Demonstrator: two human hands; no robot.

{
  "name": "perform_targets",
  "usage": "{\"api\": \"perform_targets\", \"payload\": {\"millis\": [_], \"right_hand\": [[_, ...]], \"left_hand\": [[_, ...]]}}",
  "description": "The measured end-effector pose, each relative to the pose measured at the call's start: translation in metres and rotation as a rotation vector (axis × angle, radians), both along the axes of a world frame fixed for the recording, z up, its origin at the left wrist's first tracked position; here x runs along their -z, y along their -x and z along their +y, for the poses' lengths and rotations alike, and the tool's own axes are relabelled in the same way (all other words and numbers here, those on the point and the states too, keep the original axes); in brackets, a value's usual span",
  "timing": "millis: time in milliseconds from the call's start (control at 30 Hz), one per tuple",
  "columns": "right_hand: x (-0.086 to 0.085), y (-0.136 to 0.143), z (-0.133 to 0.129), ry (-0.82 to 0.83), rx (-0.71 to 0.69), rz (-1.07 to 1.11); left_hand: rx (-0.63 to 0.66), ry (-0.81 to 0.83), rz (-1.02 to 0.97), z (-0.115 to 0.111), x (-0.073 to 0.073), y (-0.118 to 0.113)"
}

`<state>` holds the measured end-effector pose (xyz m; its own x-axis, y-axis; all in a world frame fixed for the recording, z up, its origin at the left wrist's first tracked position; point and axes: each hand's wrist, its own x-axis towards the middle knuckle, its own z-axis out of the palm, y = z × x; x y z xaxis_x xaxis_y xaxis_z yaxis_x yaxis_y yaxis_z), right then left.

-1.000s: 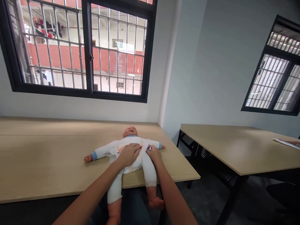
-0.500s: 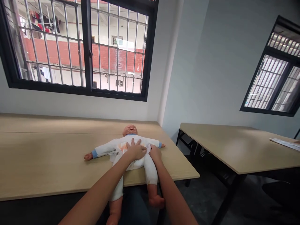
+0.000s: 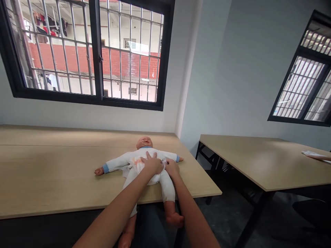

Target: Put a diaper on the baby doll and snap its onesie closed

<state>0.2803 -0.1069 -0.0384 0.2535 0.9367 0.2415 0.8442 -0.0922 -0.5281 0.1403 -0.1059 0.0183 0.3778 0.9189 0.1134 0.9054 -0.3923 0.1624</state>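
A baby doll [image 3: 124,159] in a white suit with blue cuffs lies on its back on the wooden table [image 3: 64,179], its legs hanging over the front edge. A white diaper [image 3: 154,179] with an orange print is around its hips. My left hand [image 3: 154,164] rests on the diaper's front, some fingers spread, its thumb side gripping the edge at the doll's hip. Beside it, my right hand [image 3: 172,168] is closed on the diaper's side at that hip. The fingertips of both hands nearly meet, and the fastening between them is partly hidden.
A second table [image 3: 240,155] stands to the right across a gap. At its far edge another person's hand [image 3: 319,157] touches a white item [image 3: 311,153]. A barred window [image 3: 129,58] is in the wall behind my table.
My hands stay at the doll's hip, with my left hand slightly closer to the right one. The other person's hand shows more at the right table. The view has shifted slightly.
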Motion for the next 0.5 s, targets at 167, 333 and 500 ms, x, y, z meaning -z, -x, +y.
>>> {"api": "perform_targets", "payload": {"millis": [167, 333, 500], "right_hand": [[0.0005, 0.0000, 0.0000, -0.023, -0.005, 0.015], [0.0015, -0.0009, 0.0000, -0.039, -0.010, 0.014], [0.0030, -0.0008, 0.0010, -0.035, -0.005, 0.006]], "left_hand": [[-0.020, -0.037, 0.005, -0.0035, -0.0007, -0.0026], [-0.001, -0.086, 0.010, -0.0037, 0.0044, -0.0019], [0.020, -0.142, 0.040, -0.0088, 0.0079, -0.0022]]}}
